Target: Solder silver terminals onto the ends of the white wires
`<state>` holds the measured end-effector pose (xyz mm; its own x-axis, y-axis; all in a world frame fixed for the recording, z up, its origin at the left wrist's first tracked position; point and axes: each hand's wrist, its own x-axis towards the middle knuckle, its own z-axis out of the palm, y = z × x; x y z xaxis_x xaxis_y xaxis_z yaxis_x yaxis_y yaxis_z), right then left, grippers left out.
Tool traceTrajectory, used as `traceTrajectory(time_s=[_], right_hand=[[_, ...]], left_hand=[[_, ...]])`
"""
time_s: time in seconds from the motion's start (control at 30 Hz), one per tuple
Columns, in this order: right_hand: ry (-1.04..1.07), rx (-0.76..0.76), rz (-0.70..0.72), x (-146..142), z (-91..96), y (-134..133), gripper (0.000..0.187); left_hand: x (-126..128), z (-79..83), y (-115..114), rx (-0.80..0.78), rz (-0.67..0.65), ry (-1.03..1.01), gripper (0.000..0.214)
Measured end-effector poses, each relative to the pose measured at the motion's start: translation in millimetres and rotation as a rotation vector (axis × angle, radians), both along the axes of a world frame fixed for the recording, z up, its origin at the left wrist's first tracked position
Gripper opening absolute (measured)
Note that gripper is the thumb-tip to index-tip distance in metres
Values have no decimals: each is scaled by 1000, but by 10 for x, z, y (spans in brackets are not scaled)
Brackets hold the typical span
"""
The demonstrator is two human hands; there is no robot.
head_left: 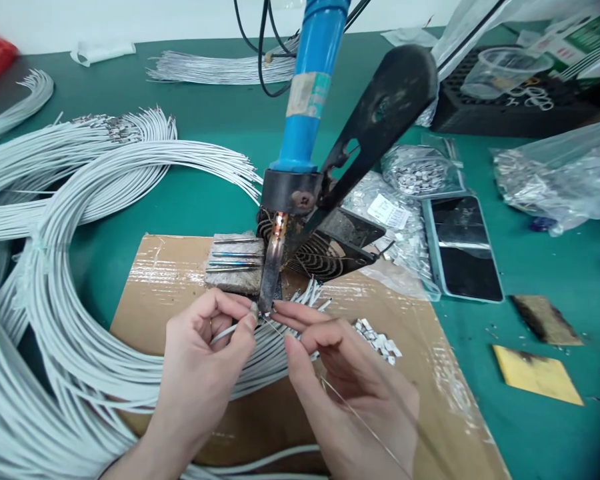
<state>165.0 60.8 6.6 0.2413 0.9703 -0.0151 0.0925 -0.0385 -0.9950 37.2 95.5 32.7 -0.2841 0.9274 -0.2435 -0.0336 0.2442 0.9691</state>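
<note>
My left hand (200,360) pinches a thin white cable (223,335), its end right at the tip of a soldering iron. That soldering iron (306,87) has a blue handle and is clamped pointing down, its dark tip (270,283) between my hands. In my right hand (355,383) is a thin solder wire (363,420), running from the fingertips back across the palm. The solder's front end reaches the iron tip; whether it touches is too small to tell. Beneath my hands lie many white cables (275,357). Small metal pieces (380,341) sit right of them.
A cardboard sheet (145,280) lies under the work. Coiled cable bundles (55,267) fill the left side. Behind the iron are a black stand with a coil (325,257) and a grey block (235,277). To the right are a phone (465,247), bagged parts (415,170) and a yellow sponge (537,377).
</note>
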Motion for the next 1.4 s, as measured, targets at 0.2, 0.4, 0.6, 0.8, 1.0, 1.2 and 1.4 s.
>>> traceTrajectory(time_s=[0.2, 0.4, 0.6, 0.8, 1.0, 1.2, 1.4], right_hand=[[12, 25, -8, -5, 18, 21, 21], [23, 44, -10, -12, 21, 26, 21], [32, 56, -20, -22, 22, 21, 20], [41, 85, -13, -25, 12, 29, 20], [-20, 125, 28, 12, -6, 45, 19], [-77, 130, 52, 49, -39, 45, 19], [-47, 120, 11, 10, -25, 41, 19]], left_hand=[[0, -18, 26, 2, -15, -4, 11], [-25, -23, -1, 21, -16, -8, 12], [-23, -18, 3, 27, -12, -2, 12], [-24, -20, -1, 30, -16, -10, 13], [-43, -32, 0, 40, -13, -1, 12], [-45, -20, 8, -2, -27, -21, 10], [-27, -16, 16, 10, -21, -36, 11]])
